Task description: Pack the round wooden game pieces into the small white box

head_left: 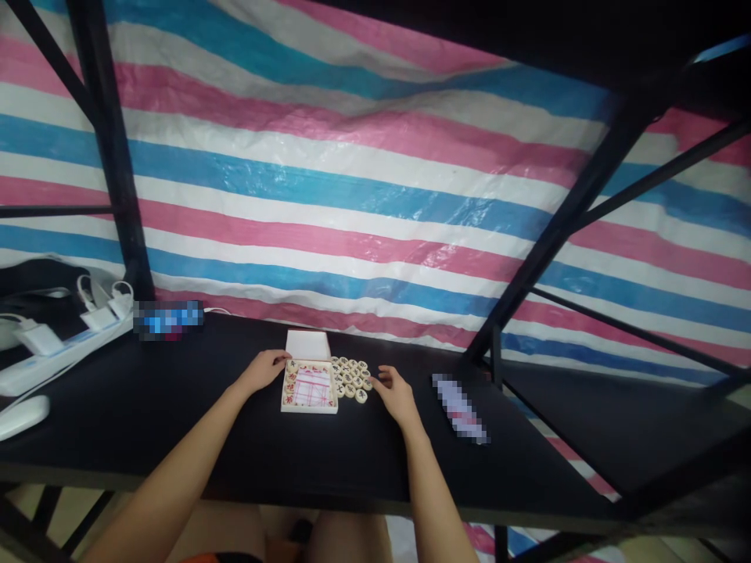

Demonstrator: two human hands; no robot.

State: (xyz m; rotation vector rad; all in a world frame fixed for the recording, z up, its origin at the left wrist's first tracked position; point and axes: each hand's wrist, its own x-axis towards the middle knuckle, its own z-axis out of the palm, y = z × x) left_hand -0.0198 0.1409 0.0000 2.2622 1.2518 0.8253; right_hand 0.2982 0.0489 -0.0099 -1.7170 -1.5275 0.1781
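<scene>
A small white box [309, 389] lies open on the black table [176, 422], its lid standing up behind it. Inside are a folded sheet with red lines and a few round pieces along the left side. My left hand [265, 369] rests on the box's left edge, fingers curled against it. Just right of the box sits a cluster of several pale round game pieces [350, 377] with dark markings. My right hand [394, 393] is at the right side of that cluster, fingertips touching the nearest pieces, fingers bent.
A white power strip with plugged-in chargers [64, 336] and a white mouse-like object [22, 416] lie at the left. A blurred flat item [461, 408] lies right of my right hand. Black frame bars [111, 156] rise at both sides before a striped tarp.
</scene>
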